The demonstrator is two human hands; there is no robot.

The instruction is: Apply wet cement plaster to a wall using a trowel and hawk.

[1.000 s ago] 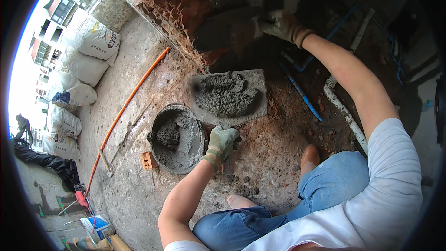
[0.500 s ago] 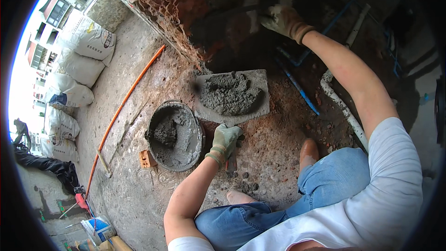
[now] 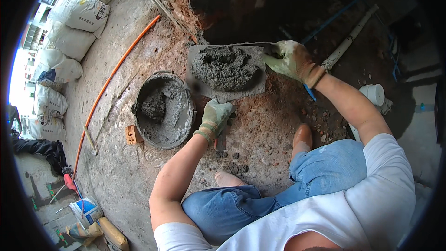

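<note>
My gloved left hand (image 3: pixel 216 116) is closed at the near edge of a flat grey board (image 3: pixel 195 79), gripping it from below. A heap of wet grey mortar (image 3: pixel 225 67) lies on the board. My gloved right hand (image 3: pixel 288 60) grips a trowel (image 3: pixel 248 45) at the board's far right corner, its thin dark blade lying along the far edge. Left of the board stands a round bucket (image 3: pixel 179 128) with wet mortar inside. Beside my left hand a small tool with a flat blade (image 3: pixel 220 142) is partly hidden.
A rough, dark wall (image 3: pixel 232 4) rises beyond the board. Blue pipes (image 3: pixel 332 16) and white pipes (image 3: pixel 350 35) lie at right. At left are white sacks (image 3: pixel 62 42), an orange pipe (image 3: pixel 116 72), a brick (image 3: pixel 134 135) and a red tool (image 3: pixel 69 181). My foot (image 3: pixel 302 137) rests near rubble.
My right hand with the trowel has come down from the dark wall to the board's far edge. The board and bucket appear higher in the picture, as does most of the scene.
</note>
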